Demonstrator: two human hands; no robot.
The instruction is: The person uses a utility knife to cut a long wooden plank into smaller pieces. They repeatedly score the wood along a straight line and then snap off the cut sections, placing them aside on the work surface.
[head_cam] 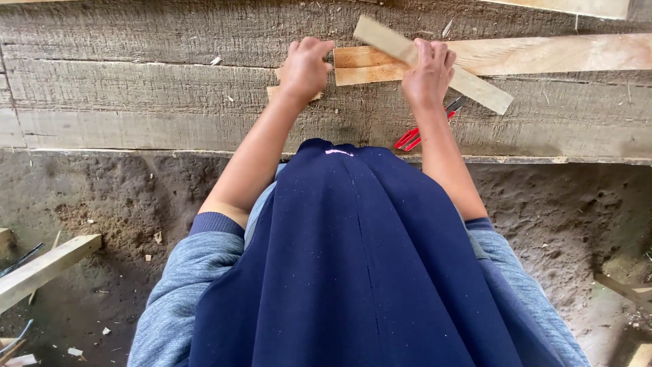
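Note:
My right hand [428, 73] grips a short flat wooden strip [485, 88] that lies slanted across the weathered plank bench [136, 102]. Under that strip runs a longer pale wooden board [543, 54], going off to the right. My left hand [305, 68] is curled at the left end of that pale board, over a small wood offcut [274, 90]; whether it grips anything is hidden by the fingers. Red-handled pliers [415, 136] lie on the bench just behind my right forearm, partly covered by it.
A dark blue cloth [360, 272] hangs down over my lap and hides the middle of the view. Below the bench is bare earth floor [102, 197] with wood chips. A loose timber piece [41, 268] lies at the left, more scraps at the lower right.

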